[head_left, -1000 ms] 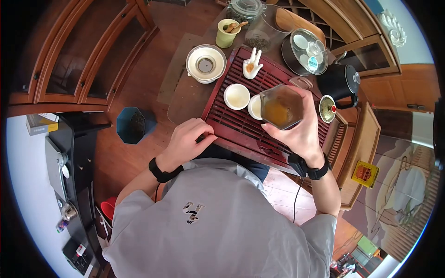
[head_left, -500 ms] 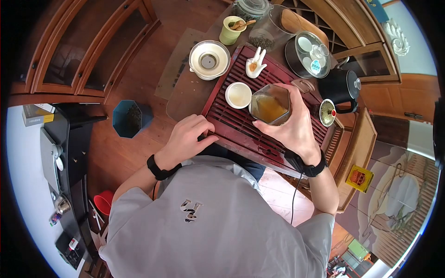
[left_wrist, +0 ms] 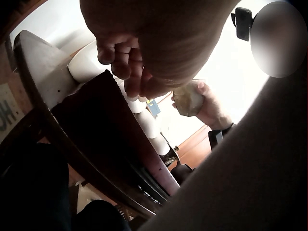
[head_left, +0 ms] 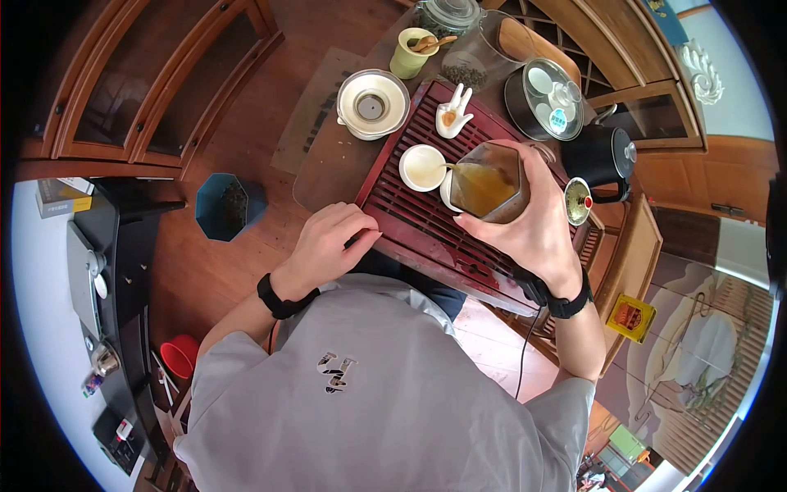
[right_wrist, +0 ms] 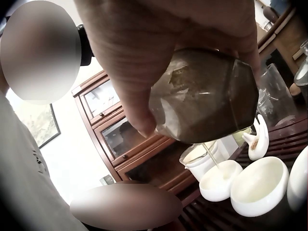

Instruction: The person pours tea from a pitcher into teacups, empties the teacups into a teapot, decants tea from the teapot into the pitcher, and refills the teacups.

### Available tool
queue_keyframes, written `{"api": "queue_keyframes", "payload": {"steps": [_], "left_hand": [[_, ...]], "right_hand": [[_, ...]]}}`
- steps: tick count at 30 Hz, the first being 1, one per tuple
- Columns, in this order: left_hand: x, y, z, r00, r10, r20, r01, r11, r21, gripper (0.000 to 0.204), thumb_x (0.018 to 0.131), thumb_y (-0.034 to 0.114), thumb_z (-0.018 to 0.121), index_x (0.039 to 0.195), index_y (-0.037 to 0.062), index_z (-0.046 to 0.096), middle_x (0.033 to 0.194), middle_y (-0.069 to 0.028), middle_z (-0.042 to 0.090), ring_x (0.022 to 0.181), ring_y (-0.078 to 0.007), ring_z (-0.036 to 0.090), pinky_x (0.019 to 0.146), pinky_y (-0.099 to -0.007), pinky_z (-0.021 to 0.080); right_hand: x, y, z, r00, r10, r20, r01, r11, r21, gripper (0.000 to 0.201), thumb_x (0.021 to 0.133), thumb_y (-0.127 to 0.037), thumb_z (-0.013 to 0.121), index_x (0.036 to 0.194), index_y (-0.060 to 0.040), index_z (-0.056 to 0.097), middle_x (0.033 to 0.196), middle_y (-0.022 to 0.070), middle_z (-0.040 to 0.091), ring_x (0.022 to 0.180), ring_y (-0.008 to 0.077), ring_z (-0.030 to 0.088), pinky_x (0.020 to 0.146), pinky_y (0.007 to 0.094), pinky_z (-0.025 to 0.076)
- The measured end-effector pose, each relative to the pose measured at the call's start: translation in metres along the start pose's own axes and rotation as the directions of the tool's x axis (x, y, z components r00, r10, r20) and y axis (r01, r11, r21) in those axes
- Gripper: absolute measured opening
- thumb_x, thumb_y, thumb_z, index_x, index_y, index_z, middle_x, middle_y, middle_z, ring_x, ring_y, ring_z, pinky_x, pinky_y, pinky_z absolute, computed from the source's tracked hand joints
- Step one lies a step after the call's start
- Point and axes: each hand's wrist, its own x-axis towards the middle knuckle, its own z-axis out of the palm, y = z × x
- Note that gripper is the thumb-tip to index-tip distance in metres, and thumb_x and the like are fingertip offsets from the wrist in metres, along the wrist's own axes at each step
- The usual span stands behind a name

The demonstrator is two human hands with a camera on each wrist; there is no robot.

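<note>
My right hand [head_left: 541, 225] grips a faceted glass tea pitcher [head_left: 489, 184], tilted over the dark red slatted tea tray [head_left: 389, 215]. A thin stream of amber tea runs from its lip into a small white cup [head_left: 422, 170]. Another white cup [right_wrist: 260, 186] stands beside it, mostly hidden under the pitcher in the head view, and a third [right_wrist: 299, 182] is cut off at the right wrist view's edge. My left hand [head_left: 328, 242] rests at the tray's near left edge with its fingers loosely bent and holding nothing.
A white hand-shaped ornament [head_left: 452, 112] stands on the tray's far part. Left of the tray sits a bowl with a strainer [head_left: 370, 107]. A black kettle [head_left: 598, 152], a lidded glass pot [head_left: 543, 98] and a patterned lid [head_left: 578, 201] are at the right. A blue bin [head_left: 225, 209] stands on the floor.
The right hand has brought the pitcher left and tilted it; tea now streams into the left cup, where none flowed before. The left hand has stayed at the tray edge.
</note>
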Motion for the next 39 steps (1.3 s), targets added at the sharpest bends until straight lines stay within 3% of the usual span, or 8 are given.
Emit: {"api": "queue_keyframes", "payload": {"steps": [9, 12, 17, 25, 27, 31, 35, 39], "left_hand": [[-0.001, 0.002, 0.004, 0.996, 0.066, -0.059, -0.070, 0.995, -0.074, 0.017, 0.080, 0.003, 0.078, 0.079, 0.0050, 0.061, 0.070, -0.0065, 0.055, 0.061, -0.0238, 0.052, 0.057, -0.0345, 0.041], [-0.001, 0.006, 0.002, 1.000, 0.022, -0.007, -0.022, 0.994, -0.103, 0.029, 0.080, 0.006, 0.079, 0.068, 0.0064, 0.052, 0.066, -0.0066, 0.053, 0.061, -0.0263, 0.053, 0.055, -0.0373, 0.041], [0.000, 0.007, 0.010, 0.997, 0.078, 0.006, -0.076, 0.985, -0.155, 0.045, 0.080, 0.004, 0.076, 0.057, 0.0076, 0.037, 0.056, -0.0060, 0.043, 0.048, -0.0256, 0.044, 0.047, -0.0374, 0.033], [-0.001, 0.001, 0.026, 0.999, 0.054, 0.006, -0.051, 0.968, -0.245, 0.047, 0.080, 0.001, 0.074, 0.057, 0.0076, 0.034, 0.051, -0.0062, 0.037, 0.043, -0.0241, 0.039, 0.044, -0.0361, 0.027], [-0.001, 0.000, 0.027, 0.998, 0.055, 0.007, -0.051, 0.967, -0.250, 0.047, 0.081, 0.001, 0.074, 0.057, 0.0077, 0.035, 0.051, -0.0062, 0.037, 0.043, -0.0236, 0.039, 0.044, -0.0359, 0.027], [0.000, 0.000, 0.027, 1.000, 0.027, -0.016, -0.030, 0.961, -0.276, 0.046, 0.081, 0.000, 0.073, 0.056, 0.0078, 0.035, 0.050, -0.0058, 0.036, 0.042, -0.0219, 0.038, 0.043, -0.0351, 0.027], [0.001, 0.002, 0.025, 0.999, 0.031, -0.015, -0.034, 0.970, -0.242, 0.045, 0.081, 0.002, 0.072, 0.055, 0.0076, 0.036, 0.050, -0.0064, 0.038, 0.042, -0.0244, 0.041, 0.042, -0.0360, 0.031], [0.003, 0.002, 0.028, 1.000, 0.022, -0.019, -0.026, 0.968, -0.249, 0.044, 0.080, 0.002, 0.072, 0.055, 0.0077, 0.036, 0.049, -0.0062, 0.038, 0.041, -0.0237, 0.041, 0.042, -0.0356, 0.031]], "right_hand": [[0.002, -0.010, -0.012, 0.999, -0.032, 0.008, 0.033, 0.999, -0.015, 0.080, 0.060, -0.021, 0.094, 0.128, -0.0008, 0.055, 0.115, 0.0169, 0.065, 0.108, 0.0318, 0.066, 0.097, 0.0411, 0.052], [0.002, -0.018, -0.020, 1.000, -0.021, 0.017, 0.021, 0.999, -0.034, 0.081, 0.060, -0.021, 0.094, 0.128, -0.0005, 0.055, 0.115, 0.0168, 0.065, 0.107, 0.0313, 0.066, 0.097, 0.0405, 0.052], [0.002, -0.028, -0.030, 1.000, 0.002, 0.020, -0.002, 1.000, 0.010, 0.080, 0.060, -0.018, 0.093, 0.128, -0.0002, 0.056, 0.116, 0.0166, 0.065, 0.109, 0.0301, 0.065, 0.098, 0.0397, 0.051], [0.001, -0.012, 0.000, 1.000, -0.018, -0.013, 0.017, 0.999, -0.044, 0.078, 0.062, -0.018, 0.094, 0.127, -0.0004, 0.054, 0.116, 0.0165, 0.066, 0.109, 0.0301, 0.066, 0.098, 0.0403, 0.051], [-0.001, -0.002, 0.012, 0.996, 0.084, 0.014, -0.085, 0.990, 0.113, 0.077, 0.064, -0.018, 0.093, 0.127, -0.0002, 0.053, 0.116, 0.0167, 0.067, 0.109, 0.0291, 0.067, 0.097, 0.0391, 0.053], [-0.008, 0.013, 0.024, 0.993, 0.119, -0.014, -0.111, 0.958, 0.265, 0.077, 0.067, -0.013, 0.092, 0.130, 0.0000, 0.050, 0.121, 0.0170, 0.066, 0.114, 0.0252, 0.066, 0.100, 0.0371, 0.052], [-0.024, 0.021, 0.018, 0.987, 0.138, -0.088, -0.109, 0.954, 0.278, 0.080, 0.067, -0.011, 0.092, 0.133, 0.0000, 0.048, 0.123, 0.0165, 0.065, 0.117, 0.0244, 0.064, 0.102, 0.0370, 0.050], [-0.038, 0.024, 0.004, 0.982, 0.168, -0.089, -0.154, 0.977, 0.146, 0.083, 0.065, -0.011, 0.092, 0.135, 0.0000, 0.049, 0.123, 0.0147, 0.064, 0.116, 0.0240, 0.063, 0.102, 0.0366, 0.050]]}}
